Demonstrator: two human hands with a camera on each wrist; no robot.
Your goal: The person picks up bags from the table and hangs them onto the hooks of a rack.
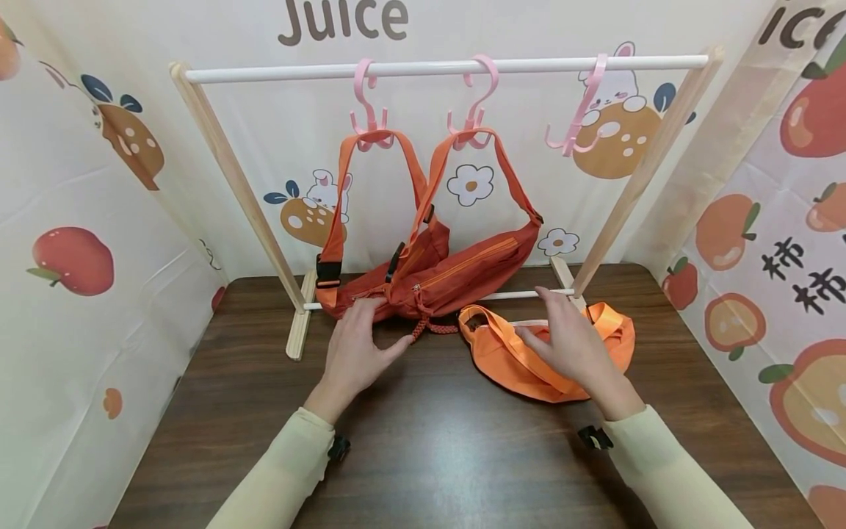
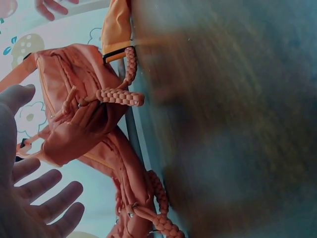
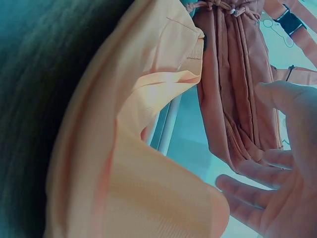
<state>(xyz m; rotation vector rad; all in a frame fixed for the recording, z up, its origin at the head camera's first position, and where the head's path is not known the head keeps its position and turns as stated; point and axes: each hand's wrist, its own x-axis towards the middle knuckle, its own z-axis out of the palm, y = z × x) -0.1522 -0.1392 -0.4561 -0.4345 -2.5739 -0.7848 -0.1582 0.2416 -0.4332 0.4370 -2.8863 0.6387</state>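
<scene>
In my head view, two rust-red fabric bags [image 1: 472,273] hang from pink hooks [image 1: 473,116]; an orange bag [image 1: 497,358] lies on the tabletop [image 1: 423,448] by my right hand [image 1: 573,344]. My left wrist view adds chunky braided cords [image 2: 119,96] near my spread left hand [image 1: 357,349]; my right shows fine ribbing on the orange bag's strap [image 3: 148,188], beside parted fingers [image 3: 242,190].

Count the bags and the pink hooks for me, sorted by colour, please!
Rust-red bags: 2
Bright orange bag: 1
Pink hooks: 3
Total: 6
</scene>
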